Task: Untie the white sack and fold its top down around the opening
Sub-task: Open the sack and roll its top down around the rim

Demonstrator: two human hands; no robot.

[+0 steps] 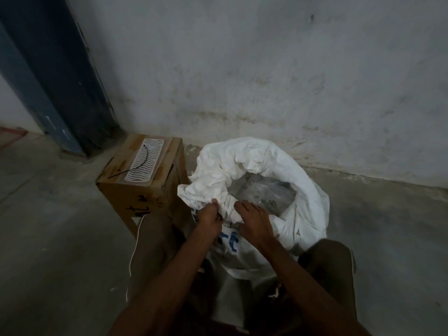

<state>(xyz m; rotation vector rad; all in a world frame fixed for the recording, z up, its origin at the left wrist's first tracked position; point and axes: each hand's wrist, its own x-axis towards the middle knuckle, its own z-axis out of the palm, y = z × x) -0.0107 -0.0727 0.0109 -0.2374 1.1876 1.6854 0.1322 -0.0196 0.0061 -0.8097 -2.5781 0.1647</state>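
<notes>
On floor, between knees, against wall: sack (271, 190), upright, mouth already open. Rim rolled down along far and right sides; near-left portion bunched and raised, not yet turned down. Clear plastic contents (261, 192) visible inside.

Left hand (210, 218): clenched on bunched rim fabric at near-left edge. Right hand (252, 218): fingers curled over near rim just beside left; pinching or merely resting, cannot tell. White cord (132, 253) hanging loose by left knee, apparently the removed tie.

Step in hand, by judgement: folding remaining near-left rim outward and down.

Procedure:
- Grip rim with both hands, thumbs inside, fingers outside.
- Roll fabric outward, away from opening; match depth of cuff already formed on far side.
- Work round rim in short sections; avoid one long pull, likely to tip sack or collapse finished fold.
- Smooth bunched pleats before turning down; thick wads tend to spring back.
- Keep knees braced against sack body for support.
- Keep fabric clear of contents; avoid dragging inner plastic over edge.

Box (143, 175) just beside sack on left, mat (145, 163) on top; keep cuff clear of box corner.
</notes>
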